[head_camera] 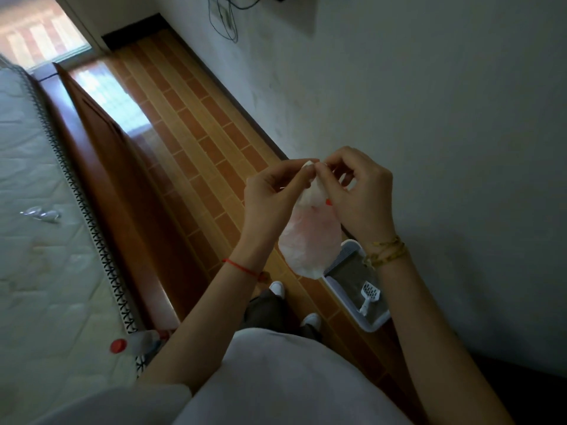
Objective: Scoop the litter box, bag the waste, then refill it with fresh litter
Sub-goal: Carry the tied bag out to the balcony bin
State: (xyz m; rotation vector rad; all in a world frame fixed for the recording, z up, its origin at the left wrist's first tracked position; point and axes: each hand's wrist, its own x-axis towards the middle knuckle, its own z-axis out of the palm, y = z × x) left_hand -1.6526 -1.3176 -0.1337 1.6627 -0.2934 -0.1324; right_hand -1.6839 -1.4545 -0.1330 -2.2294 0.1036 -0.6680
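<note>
A thin white plastic bag (310, 243) with faint pink print hangs at chest height. My left hand (273, 194) pinches its top edge, and my right hand (359, 194) pinches the same edge close beside it. Below the bag, on the floor against the wall, stands a pale litter box (372, 326) holding grey litter. A white slotted scoop (368, 296) lies inside it on the litter. The bag hides part of the box's far end.
A bed with a bare mattress (36, 240) and wooden side rail (129, 191) runs along the left. A bottle with a red cap (135, 343) lies at the mattress edge. The tiled floor strip (196, 124) runs between bed and wall. My feet (294, 305) stand beside the box.
</note>
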